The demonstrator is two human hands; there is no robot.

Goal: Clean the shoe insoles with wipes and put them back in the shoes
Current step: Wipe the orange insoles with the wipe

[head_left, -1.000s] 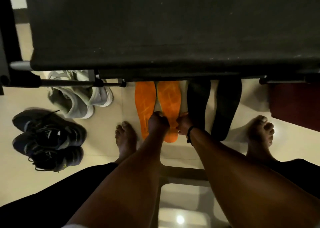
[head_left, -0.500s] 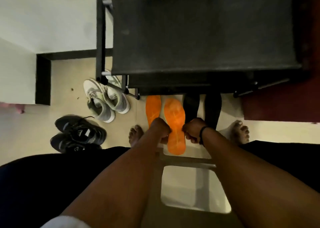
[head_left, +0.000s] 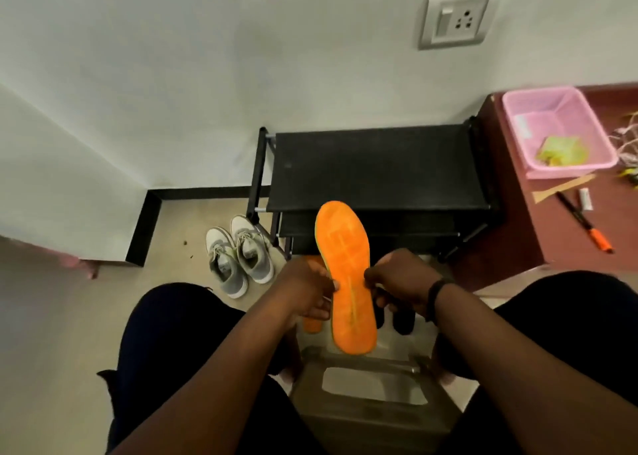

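Pale floor tiles are lying under the seated person, whose left hand (head_left: 307, 290) and right hand (head_left: 400, 282) are pinching opposite edges of the orange insole (head_left: 347, 278), holding it raised before the black shoe rack (head_left: 376, 168). Such light edge grips are risking it flexing and dropping. Behind it, the second orange insole (head_left: 312, 323) and dark insoles (head_left: 402, 321) are peeking out mostly hidden, and no wipe is showing.

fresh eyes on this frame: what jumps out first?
The bright orange insole, held up at centre frame by both hands, the left hand and right hand gripping its two long edges in front of the black shoe rack. Next, the pink basket on the reddish table at upper right, and the grey sneakers on the floor left of the rack.
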